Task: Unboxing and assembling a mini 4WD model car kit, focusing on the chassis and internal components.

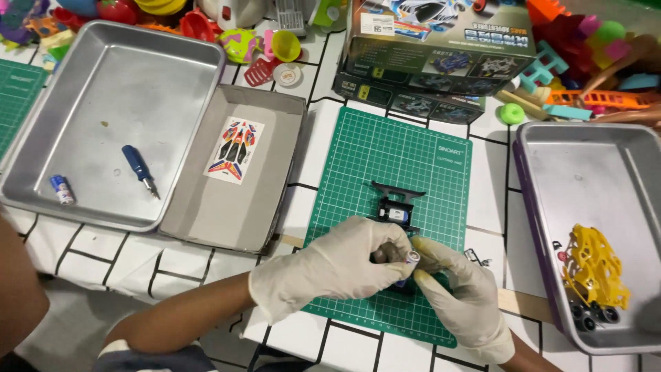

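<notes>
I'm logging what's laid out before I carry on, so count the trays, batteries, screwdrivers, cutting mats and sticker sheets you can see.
Metal trays: 2, left and right
Batteries: 2, one in the left tray, one held between the left hand and right hand
Screwdrivers: 1, blue
Green cutting mats: 2, centre and far left
Sticker sheets: 1
Total: 8
</notes>
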